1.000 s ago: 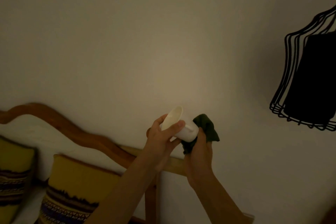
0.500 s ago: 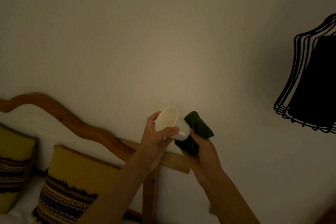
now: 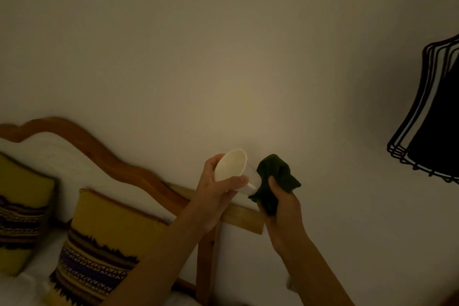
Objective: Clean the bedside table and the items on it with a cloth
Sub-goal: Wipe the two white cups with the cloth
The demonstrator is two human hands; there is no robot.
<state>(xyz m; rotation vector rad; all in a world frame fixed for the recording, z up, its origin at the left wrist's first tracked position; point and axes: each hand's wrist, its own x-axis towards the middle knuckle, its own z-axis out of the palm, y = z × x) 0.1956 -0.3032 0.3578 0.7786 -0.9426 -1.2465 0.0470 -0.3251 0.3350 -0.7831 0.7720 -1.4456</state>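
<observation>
My left hand grips a white cup, tilted so its open mouth faces up and left toward me. My right hand holds a bunched dark green cloth pressed against the cup's base end. Both hands are raised in front of the pale wall, above the end of the wooden headboard. The bedside table itself is out of the frame.
A curved wooden headboard runs from the left to a post below my hands. Two yellow patterned cushions lean against it on the bed. A black wire lampshade hangs at the right edge.
The cup has turned in my left hand, its mouth now facing more toward me. The cloth has shifted around the cup's base, and the view has drifted slightly left.
</observation>
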